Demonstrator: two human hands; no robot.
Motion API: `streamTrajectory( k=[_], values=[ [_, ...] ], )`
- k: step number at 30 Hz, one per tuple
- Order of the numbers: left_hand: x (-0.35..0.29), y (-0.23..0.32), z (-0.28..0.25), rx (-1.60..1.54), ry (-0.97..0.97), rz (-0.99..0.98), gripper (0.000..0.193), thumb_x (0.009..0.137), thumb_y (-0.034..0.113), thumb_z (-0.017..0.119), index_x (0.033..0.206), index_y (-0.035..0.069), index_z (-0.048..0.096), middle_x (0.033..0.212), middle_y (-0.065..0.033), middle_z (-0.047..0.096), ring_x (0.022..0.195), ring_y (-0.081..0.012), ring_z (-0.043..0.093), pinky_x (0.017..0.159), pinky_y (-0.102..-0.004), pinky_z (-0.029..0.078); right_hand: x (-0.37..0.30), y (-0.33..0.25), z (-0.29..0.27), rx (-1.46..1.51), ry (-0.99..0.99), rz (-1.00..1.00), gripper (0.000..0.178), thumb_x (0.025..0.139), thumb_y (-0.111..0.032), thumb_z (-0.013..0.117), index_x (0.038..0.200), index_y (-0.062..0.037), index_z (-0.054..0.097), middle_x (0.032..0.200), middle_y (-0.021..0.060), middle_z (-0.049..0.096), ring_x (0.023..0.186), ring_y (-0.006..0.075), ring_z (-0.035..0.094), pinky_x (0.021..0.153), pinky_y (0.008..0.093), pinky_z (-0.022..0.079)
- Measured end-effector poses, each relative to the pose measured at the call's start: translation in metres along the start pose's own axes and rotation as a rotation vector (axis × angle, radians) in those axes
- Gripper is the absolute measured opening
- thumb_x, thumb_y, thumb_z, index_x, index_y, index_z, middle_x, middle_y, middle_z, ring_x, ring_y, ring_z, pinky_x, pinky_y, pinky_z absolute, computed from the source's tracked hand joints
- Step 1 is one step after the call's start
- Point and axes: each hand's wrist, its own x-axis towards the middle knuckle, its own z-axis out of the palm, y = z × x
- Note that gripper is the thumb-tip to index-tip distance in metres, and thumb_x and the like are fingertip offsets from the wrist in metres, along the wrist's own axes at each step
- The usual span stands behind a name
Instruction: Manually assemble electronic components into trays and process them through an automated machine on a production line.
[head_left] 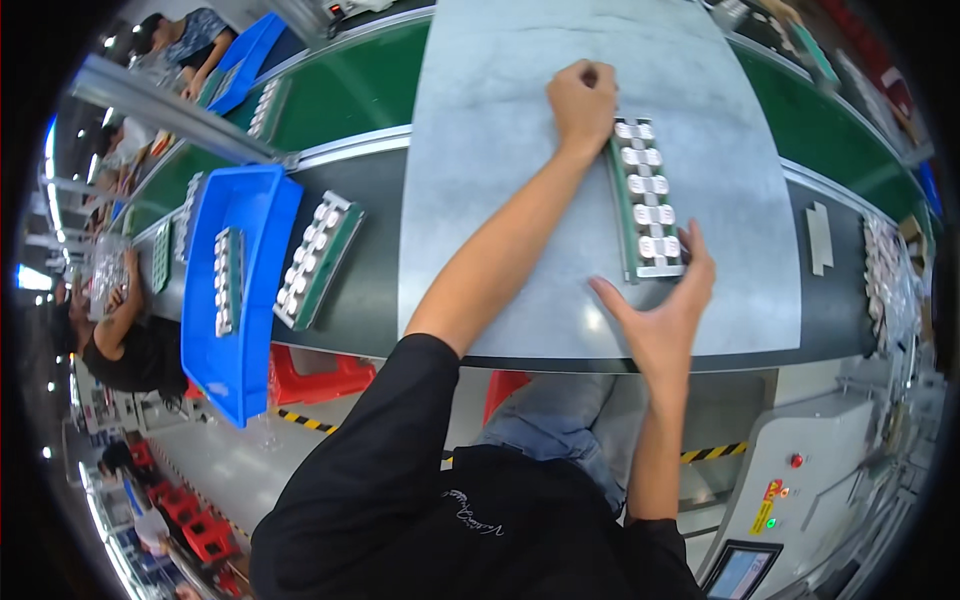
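Fingers of the left hand (582, 112) are curled in toward the palm at the far end of a long block (648, 200), by its left corner; whether they pinch anything, or touch the block at all, I cannot tell. At the near end, the right hand (672, 318) is spread wide, its thumb out to the left and its other fingers reaching up along the block's right side, so that the near end lies between them; contact there is too fine to make out. The block lies on a pale gray sheet (680, 60), its length running away from the person. Five rows of paired white caps show along its top, with green along its left side and a pale plate across the near end. Beneath the sheet is a dark surface (375, 280). Toward the left stands a blue bin (262, 300) with a similar block (228, 280) inside, and just beside the bin, on its right, another such block (318, 262) lies slanted. Past the surface runs a green belt (350, 95). On the right, a short whitish strip (819, 240) rests near the sheet, with a clear plastic bag (885, 280) farther out. Below, at the right, is a light-colored machine (800, 440) with a red button (796, 461) and a small screen (742, 573). A co-worker (130, 340) in dark clothing is at the far left.
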Motion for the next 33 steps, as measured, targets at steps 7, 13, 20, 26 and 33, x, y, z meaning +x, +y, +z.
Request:
streamTrajectory(
  k=[7, 13, 20, 26, 33],
  values=[
    [-0.004, 0.009, -0.007, -0.038, -0.047, -0.024, 0.03, 0.086, 0.017, 0.059, 0.064, -0.004, 0.061, 0.057, -0.0088, 0.062, 0.049, -0.0142, 0.06, 0.049, -0.0301, 0.045, -0.005, 0.007, 0.014, -0.087, 0.119, 0.027, 0.079, 0.072, -0.017, 0.083, 0.137, 0.004, 0.044, 0.114, 0.0187, 0.055, 0.105, 0.0357, 0.05, 0.094, 0.047, 0.038],
    [0.003, -0.003, -0.007, 0.045, -0.214, 0.107, 0.031, 0.091, 0.018, 0.052, 0.071, 0.001, 0.068, 0.057, -0.006, 0.06, 0.052, -0.0141, 0.057, 0.051, -0.0301, 0.042, -0.004, 0.02, 0.013, -0.072, 0.223, 0.052, 0.069, 0.075, -0.014, 0.077, 0.135, 0.0023, 0.047, 0.117, 0.0197, 0.055, 0.107, 0.0388, 0.049, 0.095, 0.0486, 0.038],
    [0.008, -0.01, -0.002, -0.094, -0.339, 0.045, 0.031, 0.094, 0.019, 0.05, 0.078, 0.0, 0.068, 0.068, -0.0063, 0.063, 0.061, -0.0135, 0.057, 0.058, -0.028, 0.041, -0.004, 0.018, -0.002, -0.048, 0.135, 0.005, 0.088, 0.063, -0.028, 0.086, 0.136, -0.0004, 0.046, 0.109, 0.0172, 0.054, 0.102, 0.0351, 0.051, 0.089, 0.0457, 0.04],
    [0.018, -0.046, 0.001, 0.22, -0.463, 0.274, 0.027, 0.096, 0.014, 0.043, 0.084, 0.0, 0.063, 0.072, -0.0077, 0.062, 0.067, -0.0163, 0.056, 0.063, -0.0324, 0.045, -0.017, 0.029, -0.009, -0.065, 0.088, -0.067, 0.097, 0.06, -0.039, 0.086, 0.137, 0.0024, 0.043, 0.113, 0.019, 0.048, 0.109, 0.0352, 0.049, 0.092, 0.0453, 0.039],
    [0.053, -0.079, -0.014, 0.067, -0.435, -0.129, 0.037, 0.101, 0.026, 0.041, 0.113, 0.002, 0.067, 0.091, -0.0055, 0.062, 0.083, -0.018, 0.057, 0.072, -0.0289, 0.046, 0.045, 0.123, -0.1, -0.307, 0.421, -0.051, 0.047, 0.084, -0.022, 0.071, 0.12, 0.0015, 0.052, 0.113, 0.0208, 0.048, 0.106, 0.0377, 0.047, 0.088, 0.0473, 0.041]
  ],
)
